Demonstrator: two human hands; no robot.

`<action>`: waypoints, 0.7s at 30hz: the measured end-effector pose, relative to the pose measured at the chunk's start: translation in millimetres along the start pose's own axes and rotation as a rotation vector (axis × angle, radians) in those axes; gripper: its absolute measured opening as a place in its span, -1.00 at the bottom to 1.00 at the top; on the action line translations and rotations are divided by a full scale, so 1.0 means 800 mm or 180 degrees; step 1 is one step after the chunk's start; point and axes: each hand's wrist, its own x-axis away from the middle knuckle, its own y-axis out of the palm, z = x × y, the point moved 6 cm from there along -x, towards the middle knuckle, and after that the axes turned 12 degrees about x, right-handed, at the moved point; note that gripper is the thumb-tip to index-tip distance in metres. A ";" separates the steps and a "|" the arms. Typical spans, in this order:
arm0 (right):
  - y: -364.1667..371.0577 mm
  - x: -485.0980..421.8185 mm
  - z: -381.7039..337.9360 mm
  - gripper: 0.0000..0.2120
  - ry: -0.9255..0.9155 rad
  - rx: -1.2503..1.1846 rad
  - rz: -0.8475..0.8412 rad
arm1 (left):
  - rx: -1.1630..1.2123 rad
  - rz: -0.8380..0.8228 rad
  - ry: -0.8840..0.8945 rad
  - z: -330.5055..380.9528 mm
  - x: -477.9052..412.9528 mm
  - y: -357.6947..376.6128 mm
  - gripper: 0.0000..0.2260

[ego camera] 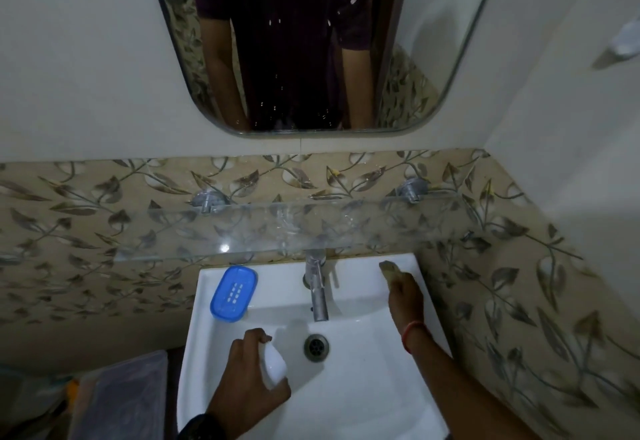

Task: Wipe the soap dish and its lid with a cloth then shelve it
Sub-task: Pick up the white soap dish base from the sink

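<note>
Where the back ledge of the white sink [360, 394] runs left of the tap [318, 292], the blue soap dish [234, 292] is seen lying flat, its slotted face turned up and its near end reaching the edge of the basin. It is touched by neither hand. Nearer the camera, over the left of the basin, a white object [275, 365] with a rounded shape is gripped in the left hand [247, 375], the fingers curled round it; whether it is the lid cannot be told. On the ledge to the right of the tap, a tan cloth [388, 268] is held down by the right hand [406, 296], with the fingers closed over it and one end left showing beyond them. The drain [316, 347] is seen in the basin between the two arms. A glass shelf [277, 228] is fixed to the leaf-patterned tiles just above the sink, and a mirror [301, 41] is mounted higher on the wall.
</note>
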 end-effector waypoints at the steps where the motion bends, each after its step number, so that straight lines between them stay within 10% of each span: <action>1: -0.007 0.015 0.010 -0.71 0.0287 -0.0573 -0.0056 | 0.0134 -0.0021 -0.0040 0.007 -0.003 -0.001 -0.36; 6: -0.002 0.108 0.025 -0.66 0.1228 -0.2764 -0.0760 | 0.0898 -0.0614 -0.0169 0.055 -0.008 0.003 -0.54; 21: -0.036 0.265 -0.159 -0.71 -0.0970 -0.1048 -0.0220 | 0.4442 -0.0277 -0.1365 0.202 0.014 0.044 -0.57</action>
